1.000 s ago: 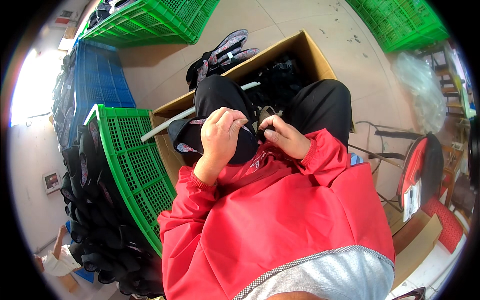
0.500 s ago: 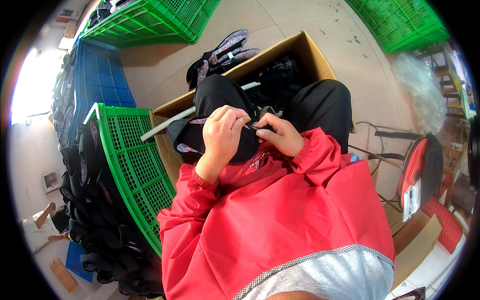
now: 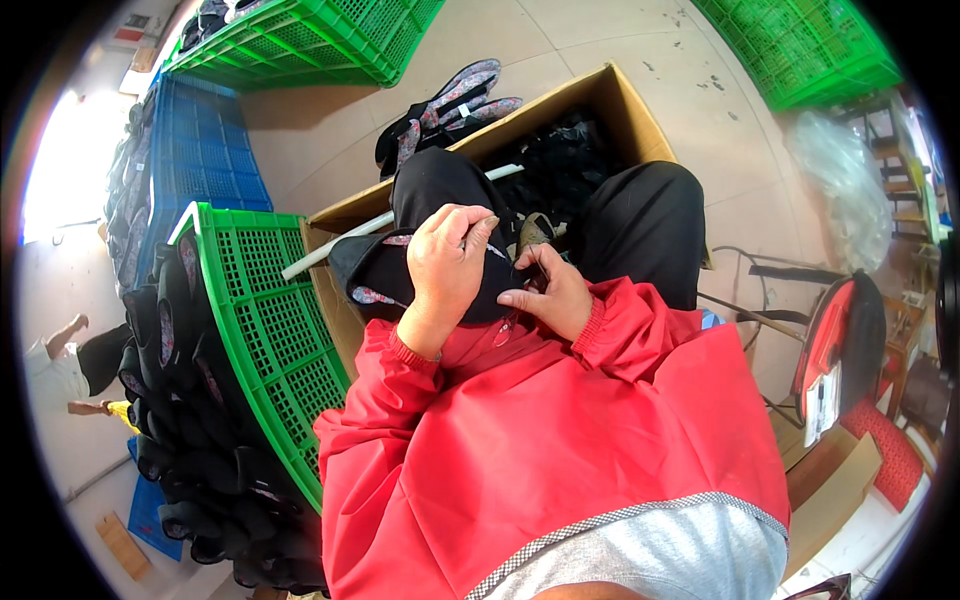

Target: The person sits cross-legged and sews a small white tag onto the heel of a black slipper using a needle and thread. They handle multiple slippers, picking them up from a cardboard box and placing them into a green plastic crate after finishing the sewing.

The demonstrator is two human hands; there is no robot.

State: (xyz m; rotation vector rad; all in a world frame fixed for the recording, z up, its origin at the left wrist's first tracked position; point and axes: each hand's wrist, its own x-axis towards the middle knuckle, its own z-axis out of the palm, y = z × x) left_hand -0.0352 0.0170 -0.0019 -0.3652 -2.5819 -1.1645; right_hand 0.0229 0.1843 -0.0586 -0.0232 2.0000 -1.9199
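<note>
A black shoe (image 3: 374, 270) with flowered lining lies over my left thigh, largely covered by my left hand. My left hand (image 3: 447, 262) is closed, its thumb and forefinger pinched together above the dark material. Just to its right, my right hand (image 3: 556, 296) is also closed, fingers curled in over the lap. Whatever is between the fingertips of either hand is too small or too hidden to name. Between my knees stands an open cardboard box (image 3: 632, 112) holding a heap of black pieces (image 3: 560, 150). A white rod (image 3: 350, 242) lies across its near left side.
At my left a green crate (image 3: 275, 300) borders a pile of black shoes (image 3: 200, 420). More flower-lined shoes (image 3: 440, 115) lie on the floor beyond the box. A blue crate (image 3: 205, 145) and green crates (image 3: 320, 40) stand farther off. A red-and-black bag (image 3: 835, 335) is at right.
My fingertips, close together before, are now apart; the right hand has shifted slightly down. At far left another person has moved, and something yellow now shows by their hand.
</note>
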